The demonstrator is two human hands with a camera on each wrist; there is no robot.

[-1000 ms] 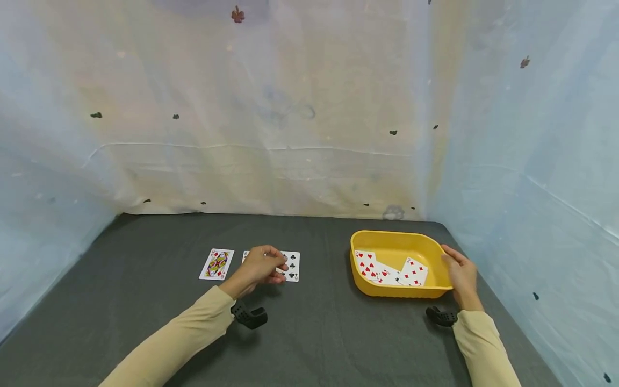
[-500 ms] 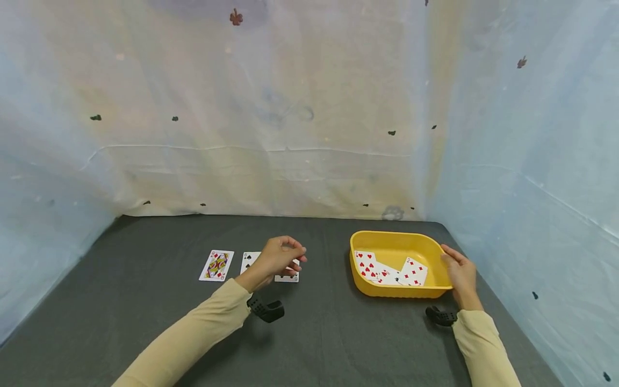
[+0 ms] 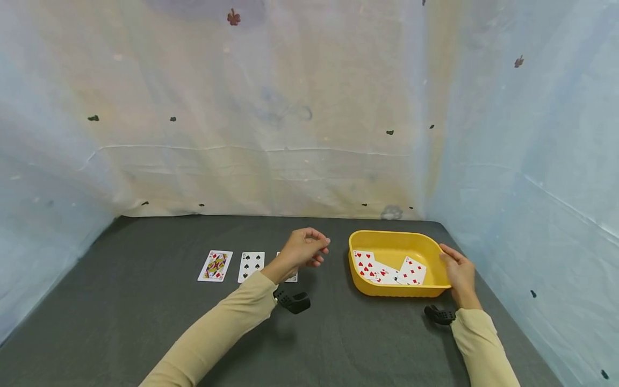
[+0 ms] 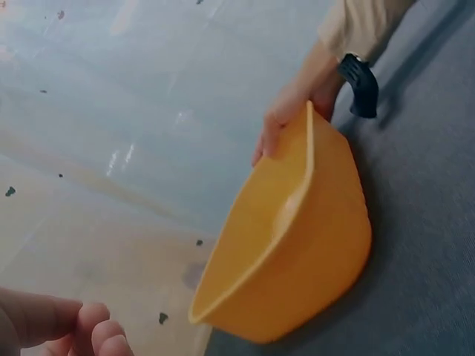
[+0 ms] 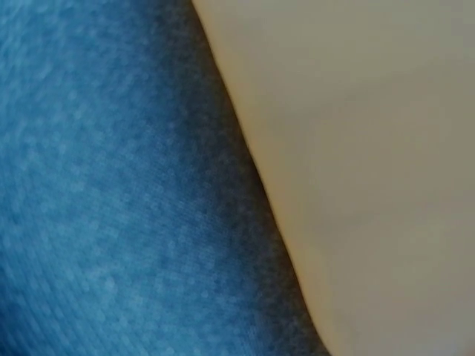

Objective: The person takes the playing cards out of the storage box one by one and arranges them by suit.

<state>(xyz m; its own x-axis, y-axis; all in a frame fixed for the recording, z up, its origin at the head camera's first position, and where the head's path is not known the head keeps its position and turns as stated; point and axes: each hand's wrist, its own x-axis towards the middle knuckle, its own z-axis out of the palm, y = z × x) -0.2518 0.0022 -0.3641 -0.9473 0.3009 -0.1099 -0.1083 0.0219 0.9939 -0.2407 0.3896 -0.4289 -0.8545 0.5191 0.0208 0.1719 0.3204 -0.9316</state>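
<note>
Two hands work over the desk (image 3: 145, 322): the left hand (image 3: 303, 251) hovers with fingers curled between the table cards (image 3: 251, 266) and the yellow tub (image 3: 387, 293); whether it pinches a card I cannot tell. Right hand (image 3: 459, 274) grips the tub's rim, red cards (image 3: 387, 271) lying inside.

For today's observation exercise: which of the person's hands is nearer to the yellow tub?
Right. The right hand grips the yellow tub at its right rim; the left hand hangs above the table, just left of it, apart.

Yellow tub (image 3: 394, 290) upright on dark table, red-suit cards (image 3: 387, 270) face-up inside
</note>
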